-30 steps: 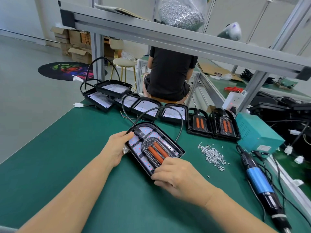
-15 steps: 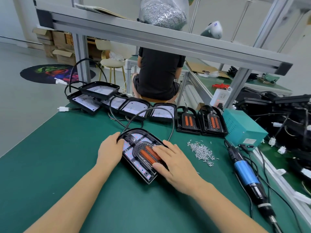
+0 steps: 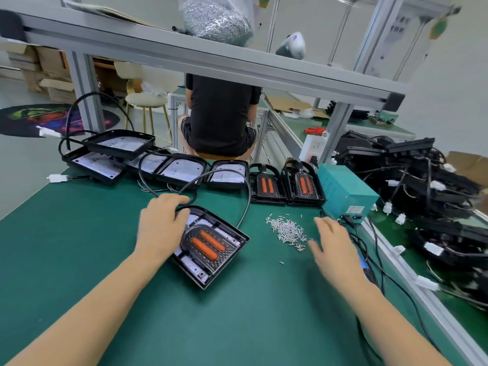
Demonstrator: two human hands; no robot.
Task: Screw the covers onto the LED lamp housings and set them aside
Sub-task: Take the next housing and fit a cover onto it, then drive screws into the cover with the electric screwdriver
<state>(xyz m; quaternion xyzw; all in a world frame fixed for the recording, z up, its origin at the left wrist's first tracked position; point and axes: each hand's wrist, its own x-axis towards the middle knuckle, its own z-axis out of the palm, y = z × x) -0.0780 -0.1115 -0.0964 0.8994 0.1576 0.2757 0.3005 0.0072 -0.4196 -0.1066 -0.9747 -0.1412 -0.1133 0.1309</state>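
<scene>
A black LED lamp housing (image 3: pixel 211 262) lies on the green mat in front of me, with a black cover with two orange strips (image 3: pixel 208 244) seated in it. My left hand (image 3: pixel 158 228) rests on the housing's left side, fingers curved over its top edge by the cable. My right hand (image 3: pixel 335 249) hovers with spread fingers to the right of the pile of small silver screws (image 3: pixel 286 231), above the blue electric screwdriver (image 3: pixel 365 265), which it mostly hides.
Several open housings (image 3: pixel 182 170) and two covered ones (image 3: pixel 302 186) line the mat's far edge. A teal power box (image 3: pixel 343 191) stands right of them. A heap of black lamps with cables (image 3: pixel 427 196) fills the right. A person sits behind the bench.
My right hand has left the cover and swung right, past the screw pile toward the screwdriver. My left hand stays on the housing. The view has turned to the right.
</scene>
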